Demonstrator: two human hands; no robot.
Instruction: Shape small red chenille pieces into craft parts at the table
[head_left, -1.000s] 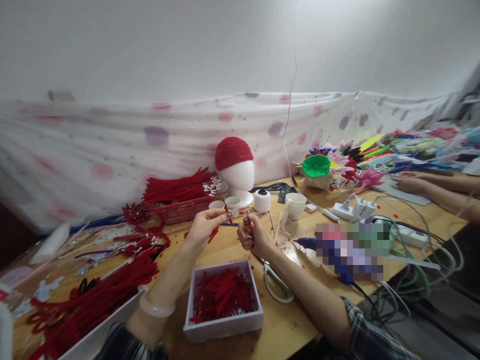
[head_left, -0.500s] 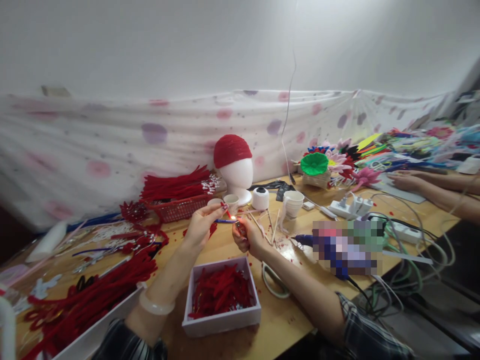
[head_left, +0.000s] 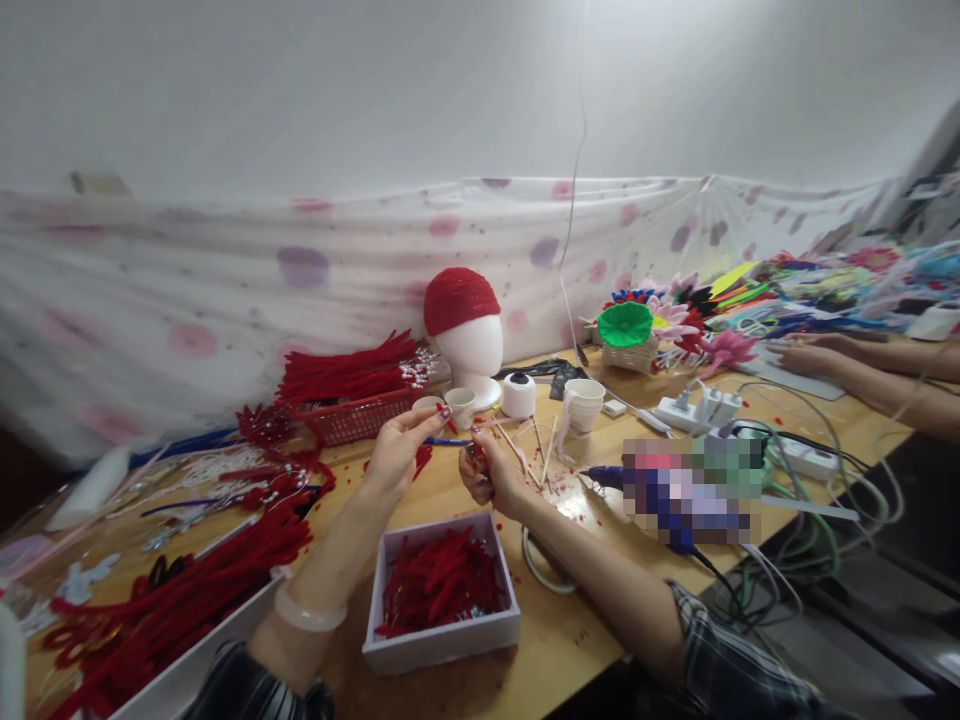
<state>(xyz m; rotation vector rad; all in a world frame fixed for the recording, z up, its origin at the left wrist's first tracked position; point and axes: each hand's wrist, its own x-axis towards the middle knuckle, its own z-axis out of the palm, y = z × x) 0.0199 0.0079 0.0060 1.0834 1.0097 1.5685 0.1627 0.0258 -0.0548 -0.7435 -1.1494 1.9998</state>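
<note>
From the head camera, my left hand (head_left: 401,452) is raised over the wooden table (head_left: 450,495), thumb and forefinger pinched closed on a thin red piece (head_left: 449,425) whose tip points toward my other hand. My right hand (head_left: 495,478) is curled into a fist around a small red tool (head_left: 475,457). Its top pokes out just beside the red piece; I cannot tell whether the two touch. A pale bracelet (head_left: 304,612) sits on my left wrist.

Below both hands, close to me, stands a white box (head_left: 441,648) filled with more short red pieces. White-handled scissors (head_left: 541,572) lie partly under my right forearm. To my left, long red fuzzy stems (head_left: 187,590) are piled beside another white tray edge.

Beyond my hands are a red basket (head_left: 352,416) loaded with red stems, a white foam head (head_left: 472,345) wearing a red cap, and two paper cups (head_left: 583,400). At the far right, another person's hands (head_left: 806,356) rest on the table near a white power strip (head_left: 697,410) and heaps of coloured flowers.
</note>
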